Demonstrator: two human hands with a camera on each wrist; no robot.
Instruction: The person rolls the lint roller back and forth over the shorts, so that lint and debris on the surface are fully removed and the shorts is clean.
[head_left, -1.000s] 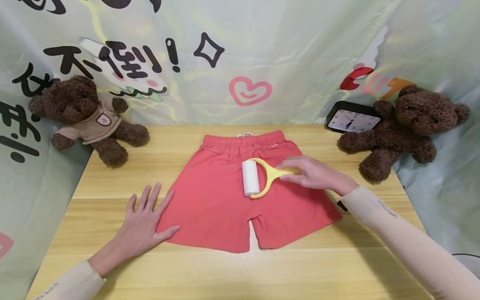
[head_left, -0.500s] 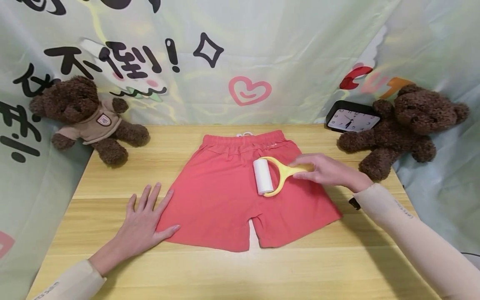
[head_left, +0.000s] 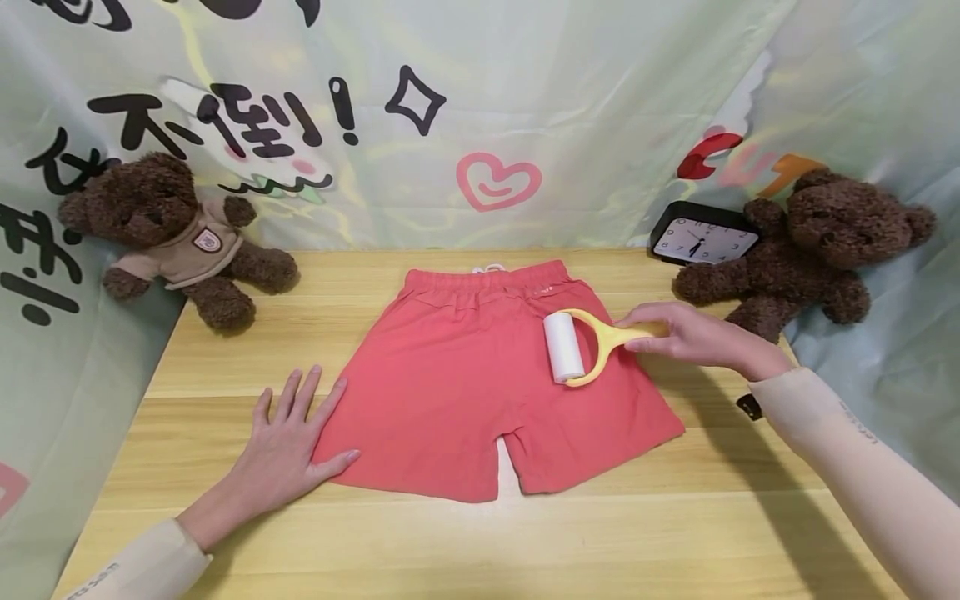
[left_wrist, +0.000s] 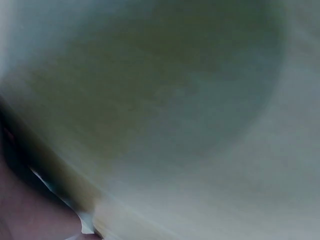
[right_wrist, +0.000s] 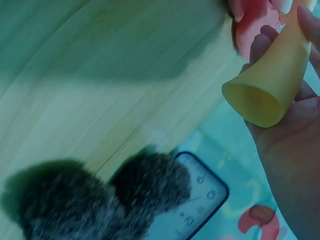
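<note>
Red shorts (head_left: 435, 392) lie flat on the wooden table, waistband toward the back. My right hand (head_left: 693, 335) grips the yellow handle of a lint roller (head_left: 564, 348), whose white cylinder overlaps the right half of the shorts in the head view. In the right wrist view the flared end of the lint roller's handle (right_wrist: 267, 85) points out of the curled fingers. My left hand (head_left: 288, 446) rests with spread fingers on the table, thumb and index finger on the shorts' left leg edge. The left wrist view is mostly blocked by a blurred pale surface.
A brown teddy bear (head_left: 176, 237) in a beige top sits at the back left. Another brown bear (head_left: 817, 250) and a black-framed clock (head_left: 705, 235) stand at the back right. A printed curtain (head_left: 570, 100) hangs behind the table (head_left: 420, 550). A small black object (head_left: 748, 407) lies beside the right sleeve.
My right hand has moved the lint roller to the right across the shorts, from near their middle onto the right half. The left hand has stayed in place.
</note>
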